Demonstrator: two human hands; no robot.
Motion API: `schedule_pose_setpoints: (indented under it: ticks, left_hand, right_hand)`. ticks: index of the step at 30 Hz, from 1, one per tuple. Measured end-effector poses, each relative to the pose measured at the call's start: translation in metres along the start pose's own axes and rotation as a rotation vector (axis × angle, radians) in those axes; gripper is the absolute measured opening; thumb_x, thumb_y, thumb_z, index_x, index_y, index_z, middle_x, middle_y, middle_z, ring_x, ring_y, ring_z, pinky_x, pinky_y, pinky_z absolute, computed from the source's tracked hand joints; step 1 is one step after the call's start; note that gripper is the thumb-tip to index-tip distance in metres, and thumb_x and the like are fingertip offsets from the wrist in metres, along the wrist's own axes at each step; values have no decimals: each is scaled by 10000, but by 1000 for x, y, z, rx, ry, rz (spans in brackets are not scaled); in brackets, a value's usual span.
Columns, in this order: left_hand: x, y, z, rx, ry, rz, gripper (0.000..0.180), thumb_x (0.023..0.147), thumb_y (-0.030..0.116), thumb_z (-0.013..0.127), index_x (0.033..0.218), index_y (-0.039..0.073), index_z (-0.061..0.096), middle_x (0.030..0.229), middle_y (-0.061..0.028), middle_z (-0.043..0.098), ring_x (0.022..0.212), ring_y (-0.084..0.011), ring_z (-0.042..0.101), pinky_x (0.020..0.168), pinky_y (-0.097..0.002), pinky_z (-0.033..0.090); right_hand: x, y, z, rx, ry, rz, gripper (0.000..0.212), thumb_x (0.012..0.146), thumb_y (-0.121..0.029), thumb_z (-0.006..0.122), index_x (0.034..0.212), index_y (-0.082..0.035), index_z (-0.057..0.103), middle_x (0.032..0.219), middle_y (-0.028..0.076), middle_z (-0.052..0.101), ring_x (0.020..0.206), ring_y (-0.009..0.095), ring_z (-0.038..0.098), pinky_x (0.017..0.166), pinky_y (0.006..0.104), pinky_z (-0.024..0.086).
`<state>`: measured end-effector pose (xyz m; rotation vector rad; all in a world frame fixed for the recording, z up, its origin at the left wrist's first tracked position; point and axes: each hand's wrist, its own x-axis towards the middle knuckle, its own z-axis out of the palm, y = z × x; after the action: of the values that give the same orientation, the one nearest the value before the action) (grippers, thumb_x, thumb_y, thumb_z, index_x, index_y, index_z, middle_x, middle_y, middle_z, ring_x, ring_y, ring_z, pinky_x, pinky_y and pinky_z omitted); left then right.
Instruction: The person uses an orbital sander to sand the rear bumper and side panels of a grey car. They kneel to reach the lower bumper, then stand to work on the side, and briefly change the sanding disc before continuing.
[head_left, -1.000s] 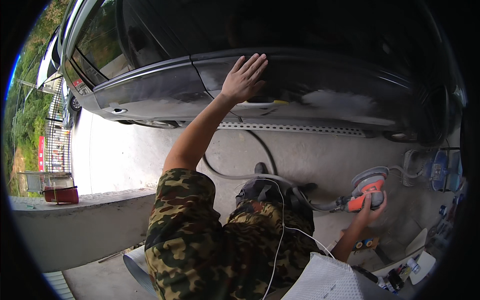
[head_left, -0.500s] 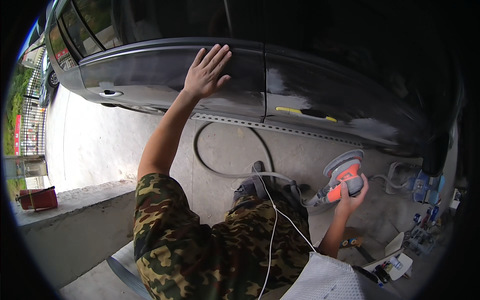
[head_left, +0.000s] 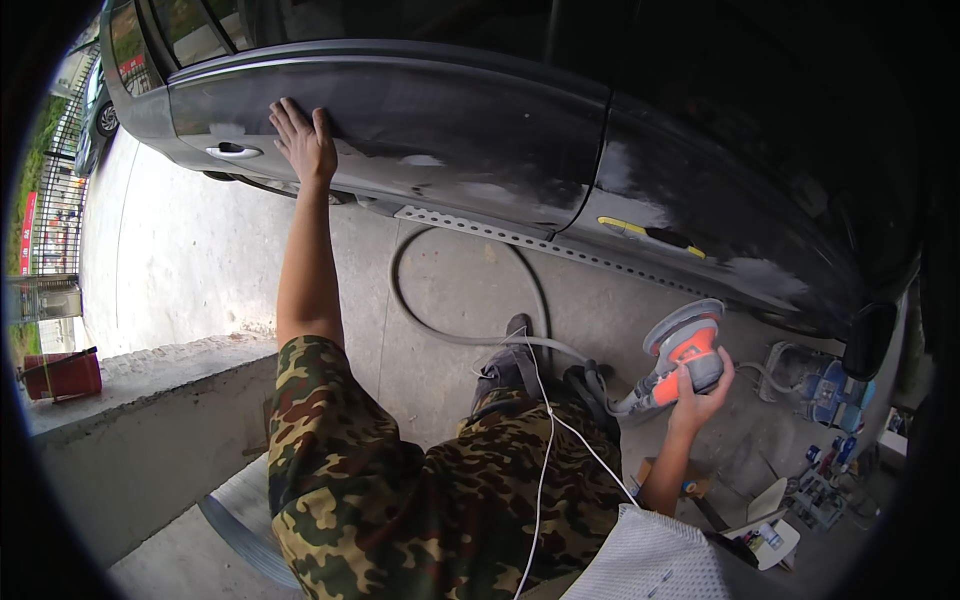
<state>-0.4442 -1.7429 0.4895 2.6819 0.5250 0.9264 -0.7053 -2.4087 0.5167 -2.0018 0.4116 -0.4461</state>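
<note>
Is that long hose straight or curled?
Curled: the grey hose loops across the floor, then runs toward the sander in the right hand.

Matt, patchy car door (head_left: 430, 120)

Two hands (head_left: 304, 148) (head_left: 704, 388); one orange-grey sander (head_left: 692, 348); one red bucket (head_left: 64, 376); one side mirror (head_left: 868, 340)

Left fingers (head_left: 289, 116): free sweep ran rightward across door panel (head_left: 430, 110) to door seam (head_left: 604, 130) | door handle (head_left: 233, 151) stood just left of them | Right fingers (head_left: 725, 371): sander (head_left: 692, 348) blocked their upper left | hose (head_left: 470, 339) looped farther left; blue machine (head_left: 832, 388) stood apart, rightward.
</note>
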Motion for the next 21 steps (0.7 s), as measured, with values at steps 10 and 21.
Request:
schedule_pose_setpoints:
  ticks: [10,21]
  left_hand:
    - [-100,195,32,-106,-207,519,892,1051,582,463,1653,-41,248,1753,-220,177,1641,-361,110,1282,-623,8]
    - [-104,235,30,-80,-175,900,735,1079,590,414,1655,135,374,1738,-31,313,1615,-196,248,1310,-519,129]
  right_hand:
    - [2,-11,17,-14,-105,-4,702,749,-26,821,1400,-3,562,1352,133,583,1272,260,552,1129,400,418]
    - [10,-25,52,60,-270,-8,728,724,-71,842,1393,-17,560,1312,116,586,1210,239,575,1091,391,445]
